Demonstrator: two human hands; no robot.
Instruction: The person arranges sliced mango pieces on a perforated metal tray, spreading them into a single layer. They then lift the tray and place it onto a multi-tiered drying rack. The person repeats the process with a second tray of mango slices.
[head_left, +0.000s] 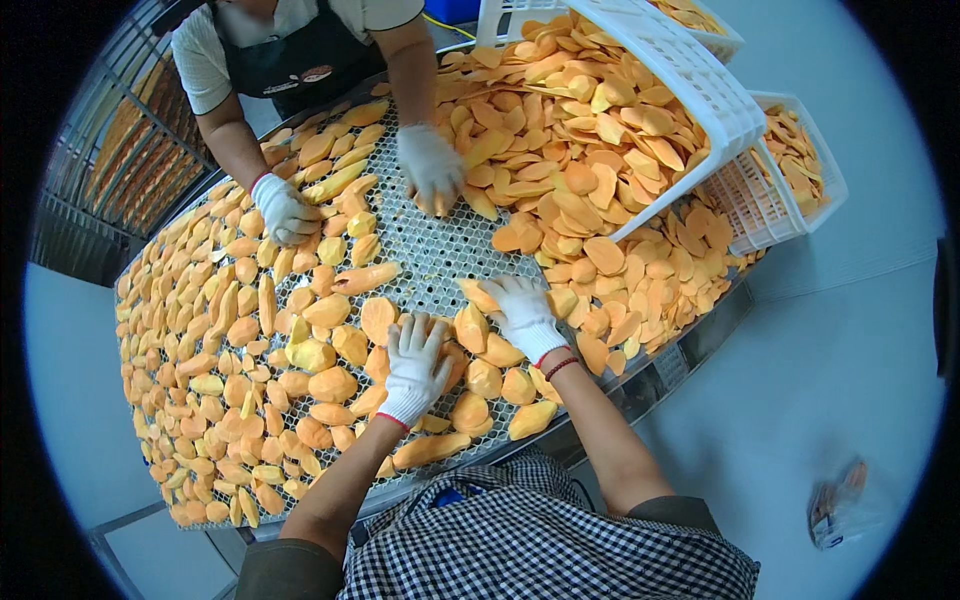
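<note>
My left hand (415, 367), in a white knit glove with a red cuff edge, lies palm down with fingers apart over peeled orange root slices, apparently sweet potato. One slice (452, 366) shows beside its thumb, partly covered. To its right, my right hand (521, 311), gloved alike, reaches over the mesh tray. Its fingertips touch a pointed slice (477, 295); its palm hides whatever is beneath, so a grip cannot be made out. Another slice (562, 302) lies against the hand's right side. Bare mesh (431, 274) shows just beyond both hands.
Across the table a co-worker's gloved hands (285, 210) touch slices. A tipped white plastic crate (694, 71) spills a large heap of slices (600, 172) at right. Behind it stands another filled crate (806, 161). A rack of loaded trays (142, 142) stands far left; a plastic bag (838, 510) lies on the floor.
</note>
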